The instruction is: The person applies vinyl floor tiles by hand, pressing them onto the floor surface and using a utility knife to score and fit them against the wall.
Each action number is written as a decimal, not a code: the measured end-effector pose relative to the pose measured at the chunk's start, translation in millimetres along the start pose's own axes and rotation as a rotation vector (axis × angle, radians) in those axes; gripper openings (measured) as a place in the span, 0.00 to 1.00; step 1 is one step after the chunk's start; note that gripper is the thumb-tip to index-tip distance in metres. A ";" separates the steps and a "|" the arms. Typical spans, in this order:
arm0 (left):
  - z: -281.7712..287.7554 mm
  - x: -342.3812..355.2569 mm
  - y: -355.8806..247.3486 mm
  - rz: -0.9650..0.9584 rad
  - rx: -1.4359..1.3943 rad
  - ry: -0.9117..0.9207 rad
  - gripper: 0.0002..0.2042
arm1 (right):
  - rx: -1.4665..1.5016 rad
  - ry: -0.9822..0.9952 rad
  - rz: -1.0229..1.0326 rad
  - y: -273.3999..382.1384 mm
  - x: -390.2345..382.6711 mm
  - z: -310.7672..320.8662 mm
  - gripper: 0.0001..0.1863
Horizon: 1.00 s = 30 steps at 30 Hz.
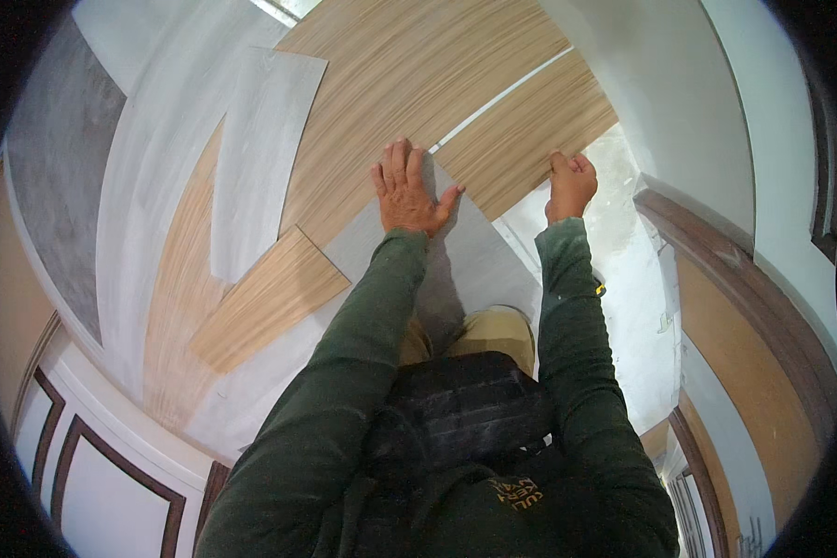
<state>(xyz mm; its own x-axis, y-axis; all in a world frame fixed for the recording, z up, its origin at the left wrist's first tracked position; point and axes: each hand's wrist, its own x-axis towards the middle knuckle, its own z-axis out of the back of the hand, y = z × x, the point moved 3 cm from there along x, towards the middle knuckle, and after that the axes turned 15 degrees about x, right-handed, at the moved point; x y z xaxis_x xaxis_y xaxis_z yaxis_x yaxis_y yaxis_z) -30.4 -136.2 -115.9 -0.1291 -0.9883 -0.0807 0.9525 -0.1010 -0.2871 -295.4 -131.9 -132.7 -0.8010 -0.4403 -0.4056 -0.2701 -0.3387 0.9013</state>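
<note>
My left hand (pixel 409 192) lies flat with its fingers spread, across the border of the wood-look flooring (pixel 381 112) and a grey plank (pixel 493 251). At the near edge of a wood-look floor plank (pixel 521 130), my right hand (pixel 572 189) is closed, thumb and fingers pinched at that edge; the fingertips' exact hold is partly hidden. A narrow pale gap (pixel 502 96) separates this plank from the wood-look flooring beyond it. Both forearms wear dark green sleeves.
Loose grey planks (pixel 260 158) and a short wood-look piece (pixel 270 302) lie to the left. On the right are pale bare subfloor (pixel 628 298), a small yellow-and-black object (pixel 600 288) and a wall with brown trim (pixel 707 228). A white panelled door (pixel 121 484) stands lower left.
</note>
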 end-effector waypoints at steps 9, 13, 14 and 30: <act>-2.7 -3.7 -5.3 0.010 0.014 -0.019 0.44 | -0.087 0.012 0.070 -7.1 6.8 3.8 0.33; -1.8 -2.9 -7.5 0.033 0.006 0.015 0.43 | -0.034 0.028 0.007 -1.5 4.8 6.9 0.30; -0.8 -2.7 -5.4 0.033 0.030 0.017 0.41 | -0.011 0.033 -0.030 1.5 0.3 6.5 0.29; -18.6 -8.9 -11.7 -0.332 0.294 0.142 0.24 | -0.196 0.124 -0.094 -14.4 -22.5 22.5 0.13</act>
<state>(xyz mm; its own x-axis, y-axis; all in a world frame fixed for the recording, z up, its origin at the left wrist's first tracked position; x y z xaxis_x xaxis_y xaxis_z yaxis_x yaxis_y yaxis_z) -45.5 -124.1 -129.6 -0.4576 -0.8736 -0.1657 0.8881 -0.4580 -0.0385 -285.5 -98.5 -133.1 -0.7022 -0.4943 -0.5125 -0.2219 -0.5321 0.8171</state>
